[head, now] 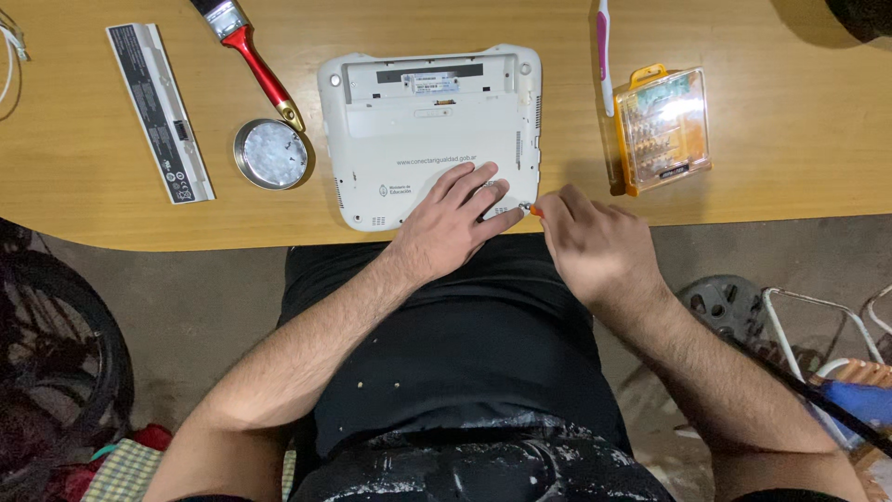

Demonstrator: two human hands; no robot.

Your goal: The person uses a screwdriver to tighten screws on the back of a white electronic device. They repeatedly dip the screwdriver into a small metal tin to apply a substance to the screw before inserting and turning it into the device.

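A small white laptop lies upside down on the wooden table, its battery bay empty. My left hand rests flat on the laptop's near right corner, fingers spread, steadying it. My right hand grips a small screwdriver with an orange handle. Its tip sits at the laptop's near right corner, next to my left fingertips. Most of the tool is hidden inside my fist.
A long grey battery pack lies at the left. A red-handled paintbrush and a round metal tin sit beside the laptop. An orange case of screwdriver bits and a pink-and-white toothbrush lie to the right.
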